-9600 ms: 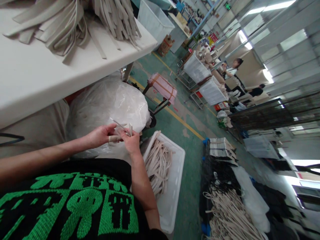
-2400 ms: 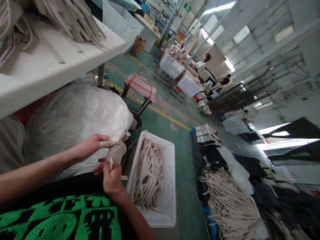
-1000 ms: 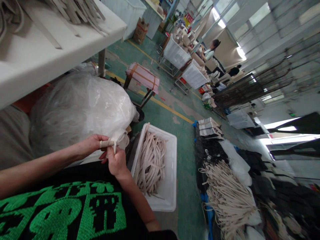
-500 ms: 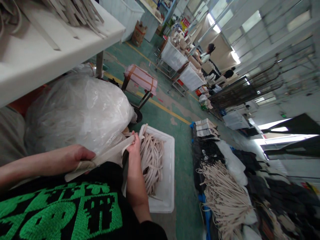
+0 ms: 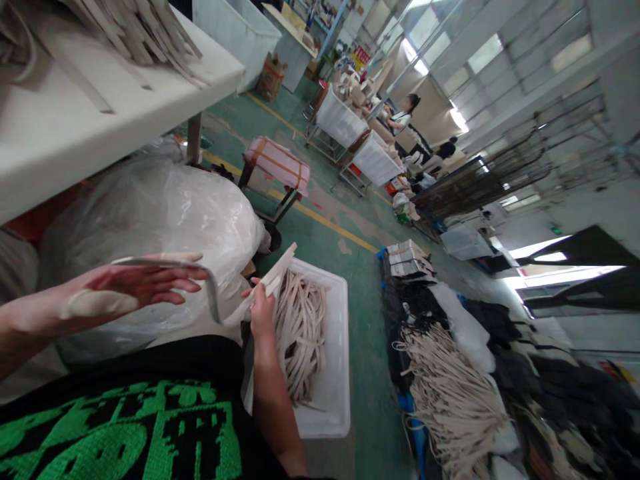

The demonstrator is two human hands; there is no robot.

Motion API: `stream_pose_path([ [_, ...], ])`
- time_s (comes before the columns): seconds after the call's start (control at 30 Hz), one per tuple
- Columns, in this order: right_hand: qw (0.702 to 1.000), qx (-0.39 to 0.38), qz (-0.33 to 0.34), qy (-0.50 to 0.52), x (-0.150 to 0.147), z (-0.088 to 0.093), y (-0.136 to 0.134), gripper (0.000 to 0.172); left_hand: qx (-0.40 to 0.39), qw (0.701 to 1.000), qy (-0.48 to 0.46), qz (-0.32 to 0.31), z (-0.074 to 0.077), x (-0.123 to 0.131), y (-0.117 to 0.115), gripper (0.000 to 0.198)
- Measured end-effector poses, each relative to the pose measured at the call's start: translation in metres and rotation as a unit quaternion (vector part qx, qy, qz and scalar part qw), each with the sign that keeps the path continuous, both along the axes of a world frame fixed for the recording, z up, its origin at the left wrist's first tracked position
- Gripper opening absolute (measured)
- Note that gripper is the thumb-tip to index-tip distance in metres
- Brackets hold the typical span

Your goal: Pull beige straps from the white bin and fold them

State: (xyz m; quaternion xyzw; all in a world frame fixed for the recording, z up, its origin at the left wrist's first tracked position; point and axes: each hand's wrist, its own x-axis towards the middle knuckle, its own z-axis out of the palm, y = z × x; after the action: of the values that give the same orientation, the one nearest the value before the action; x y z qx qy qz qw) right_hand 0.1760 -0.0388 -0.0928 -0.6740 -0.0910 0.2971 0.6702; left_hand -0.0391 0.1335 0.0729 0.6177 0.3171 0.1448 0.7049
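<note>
A long beige fabric strap runs from my left hand across to my right hand in front of my chest. My left hand is raised with fingers stretched out, and the strap lies over its fingers; a taped thumb shows. My right hand pinches the strap's other end above the near edge of a white plastic bin. The bin holds a heap of similar beige straps.
A big clear plastic sack sits under the white table, which carries more straps. A pink-topped stool stands on the green floor. Strap bundles and dark fabric lie at right. People work by white carts far off.
My hands were close together folding the strap; they have drawn apart. My left hand rose and spread its fingers, and my right hand carried the strap's end over the bin.
</note>
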Motion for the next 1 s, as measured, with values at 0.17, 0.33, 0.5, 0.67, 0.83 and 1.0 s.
stream_pose_path([
  [0.17, 0.986, -0.005, 0.158, -0.05, -0.047, 0.018, -0.016, 0.053, 0.149, 0.987, 0.055, 0.019, -0.013, 0.019, 0.01, 0.034],
  [0.33, 0.955, -0.013, 0.282, -0.089, -0.072, 0.035, -0.027, 0.059, 0.109, 0.988, 0.023, 0.107, -0.027, 0.042, 0.002, 0.049],
  [0.5, 0.931, -0.059, 0.331, -0.141, -0.079, 0.044, -0.02, 0.047, -0.16, 0.96, -0.06, 0.223, -0.04, 0.067, -0.016, 0.033],
  [0.67, 0.916, -0.08, 0.363, -0.153, -0.081, 0.052, -0.01, 0.04, -0.258, 0.943, -0.048, 0.206, -0.028, 0.079, -0.026, 0.007],
  [0.83, 0.914, -0.067, 0.368, -0.156, -0.065, 0.059, -0.01, 0.025, -0.185, 0.97, -0.043, 0.152, -0.019, 0.077, -0.024, 0.013],
  [1.0, 0.972, 0.012, 0.214, -0.1, -0.032, 0.085, -0.021, 0.039, 0.109, 0.993, 0.028, -0.038, -0.018, 0.06, -0.016, 0.028],
])
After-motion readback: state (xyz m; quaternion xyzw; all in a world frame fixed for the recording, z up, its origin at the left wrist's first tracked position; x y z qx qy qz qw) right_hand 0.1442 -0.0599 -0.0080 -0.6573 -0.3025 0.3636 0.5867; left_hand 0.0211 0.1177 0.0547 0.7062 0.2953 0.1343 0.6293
